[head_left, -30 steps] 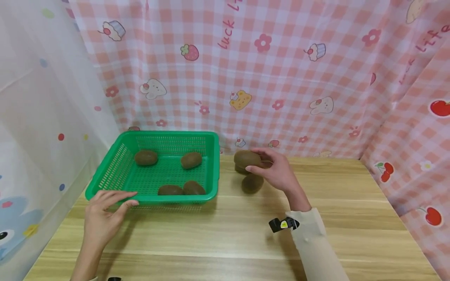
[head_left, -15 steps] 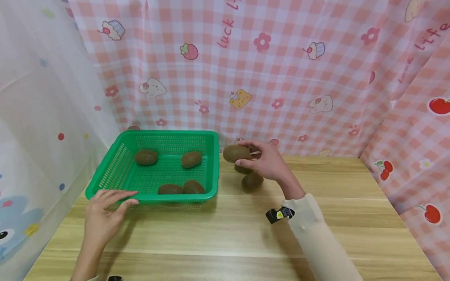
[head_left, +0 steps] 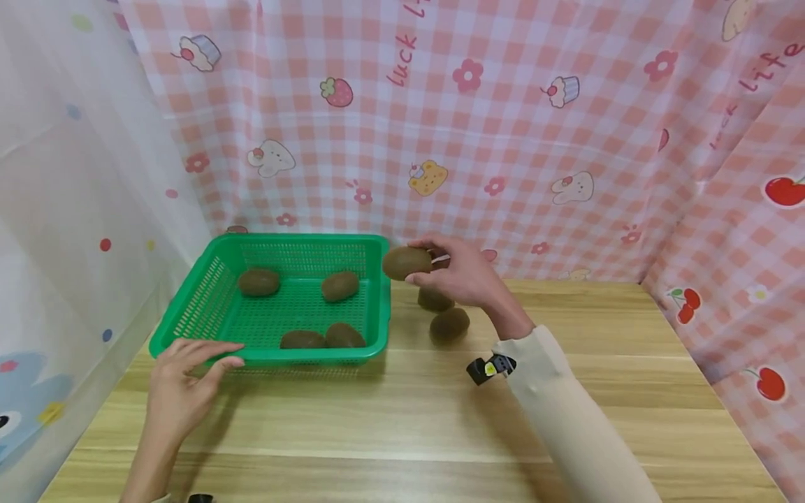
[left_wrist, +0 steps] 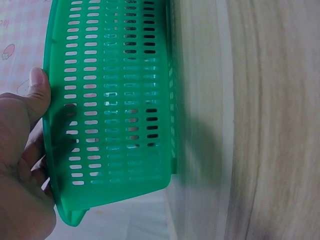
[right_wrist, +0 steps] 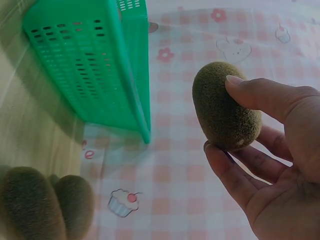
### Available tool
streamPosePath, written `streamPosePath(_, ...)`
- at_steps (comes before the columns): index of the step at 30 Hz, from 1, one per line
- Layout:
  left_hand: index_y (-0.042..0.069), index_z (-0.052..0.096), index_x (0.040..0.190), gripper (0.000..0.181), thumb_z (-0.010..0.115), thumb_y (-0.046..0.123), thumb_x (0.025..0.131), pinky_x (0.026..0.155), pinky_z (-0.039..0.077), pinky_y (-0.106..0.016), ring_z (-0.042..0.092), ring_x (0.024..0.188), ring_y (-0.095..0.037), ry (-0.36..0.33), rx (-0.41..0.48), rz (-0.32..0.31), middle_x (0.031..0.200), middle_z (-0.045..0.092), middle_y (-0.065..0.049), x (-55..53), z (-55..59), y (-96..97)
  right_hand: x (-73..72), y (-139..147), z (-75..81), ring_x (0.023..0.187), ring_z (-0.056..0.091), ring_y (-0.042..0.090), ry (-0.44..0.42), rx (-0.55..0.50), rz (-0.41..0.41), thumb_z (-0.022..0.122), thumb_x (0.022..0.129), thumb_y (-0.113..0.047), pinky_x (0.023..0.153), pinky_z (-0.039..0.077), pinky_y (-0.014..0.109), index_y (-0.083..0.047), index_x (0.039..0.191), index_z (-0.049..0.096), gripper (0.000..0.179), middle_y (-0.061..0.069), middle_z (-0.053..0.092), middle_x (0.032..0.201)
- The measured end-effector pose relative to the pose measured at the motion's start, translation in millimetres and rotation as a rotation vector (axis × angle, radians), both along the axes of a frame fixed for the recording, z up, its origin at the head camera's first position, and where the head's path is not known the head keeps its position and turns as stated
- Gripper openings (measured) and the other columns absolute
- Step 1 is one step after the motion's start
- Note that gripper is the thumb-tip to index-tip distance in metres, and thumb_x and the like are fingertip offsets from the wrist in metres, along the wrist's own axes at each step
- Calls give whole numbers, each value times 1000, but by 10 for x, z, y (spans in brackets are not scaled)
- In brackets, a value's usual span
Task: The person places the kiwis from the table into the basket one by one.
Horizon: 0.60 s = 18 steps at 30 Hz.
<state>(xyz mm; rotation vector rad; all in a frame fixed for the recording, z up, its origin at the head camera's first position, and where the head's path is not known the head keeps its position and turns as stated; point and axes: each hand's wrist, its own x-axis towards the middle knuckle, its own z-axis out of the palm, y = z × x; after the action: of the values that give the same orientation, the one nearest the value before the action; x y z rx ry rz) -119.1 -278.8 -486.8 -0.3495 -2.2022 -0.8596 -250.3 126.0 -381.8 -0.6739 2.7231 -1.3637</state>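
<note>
A brown fuzzy kiwi is pinched between the thumb and fingers of my right hand, up off the table beside the basket's right rim. In the right wrist view this kiwi shows apart from the basket wall. My left hand grips the front-left rim of the green plastic basket, thumb outside and fingers over the edge. Several kiwis lie in the basket, among them one at the back left and one at the back right.
Two more kiwis lie on the wooden table right of the basket: a nearer kiwi and a farther kiwi, partly hidden by my right hand. A pink checked curtain hangs behind, and a white curtain stands at the left.
My right hand has lifted its kiwi and carried it left, away from the two on the table, to the basket's right rim. The left hand and basket have stayed put.
</note>
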Motion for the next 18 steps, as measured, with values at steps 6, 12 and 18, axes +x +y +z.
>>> streamPosePath(6, 9, 83, 89, 33, 90, -9, 62, 87, 34, -10, 50, 95, 10, -5, 5, 2, 84, 77, -16, -3, -5, -8, -8, -139, 140, 107, 70, 20, 27, 60, 46, 83, 88, -29, 92, 58, 37, -23, 132, 67, 47, -1, 70, 123)
streamPosePath(12, 9, 83, 89, 34, 91, -9, 61, 86, 35, -10, 50, 95, 11, 1, 9, 1, 84, 77, -16, -8, -11, -13, -39, -301, 229, 110, 67, 20, 16, 129, 91, 83, 88, -28, 91, 58, 36, -20, 133, 66, 49, -2, 69, 123)
streamPosePath(18, 8, 83, 89, 33, 91, -9, 61, 86, 35, -9, 50, 95, 12, -2, 9, -2, 84, 77, -17, -3, -12, -9, -58, -434, 253, 111, 64, 19, 4, 192, 106, 82, 88, -28, 94, 55, 36, -20, 133, 66, 48, -3, 68, 126)
